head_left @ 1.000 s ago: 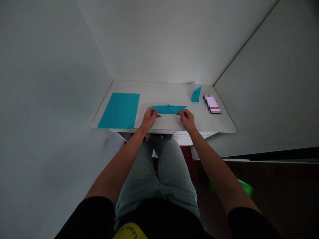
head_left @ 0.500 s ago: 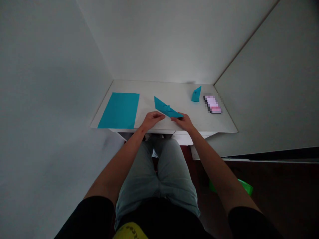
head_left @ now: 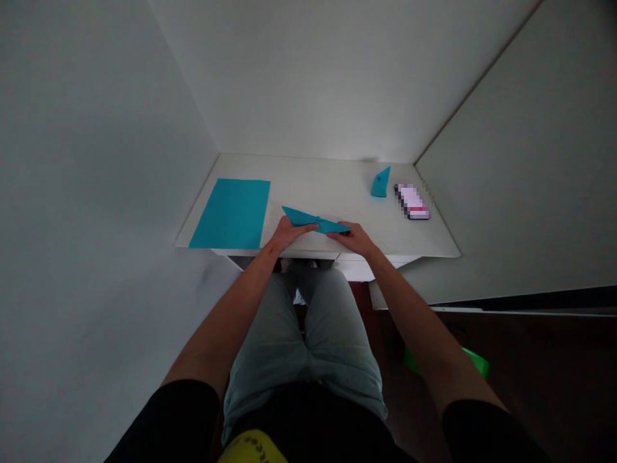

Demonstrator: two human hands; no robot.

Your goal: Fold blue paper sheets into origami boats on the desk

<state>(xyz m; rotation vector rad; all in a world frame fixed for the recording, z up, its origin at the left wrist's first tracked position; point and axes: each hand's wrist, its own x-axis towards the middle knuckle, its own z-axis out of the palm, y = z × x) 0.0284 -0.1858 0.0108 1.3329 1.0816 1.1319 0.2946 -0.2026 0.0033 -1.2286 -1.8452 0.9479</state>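
A folded blue paper boat (head_left: 315, 220), long and pointed at both ends, is held just above the front middle of the white table. My left hand (head_left: 288, 233) grips its left half, the thumb lying along the near side. At the right end, my right hand (head_left: 354, 238) pinches the paper between thumb and fingers. The fingers behind the boat are partly hidden by it.
Flat blue paper (head_left: 232, 215) lies on the left of the white table (head_left: 328, 177). A smaller folded blue paper piece (head_left: 380, 183) stands at the back right, beside a phone (head_left: 412, 201). Walls border the table's back and both sides.
The boat has swung down to the left and lies more level, its left tip lower. My left hand, free of it before, now grips it; my right hand has kept its hold.
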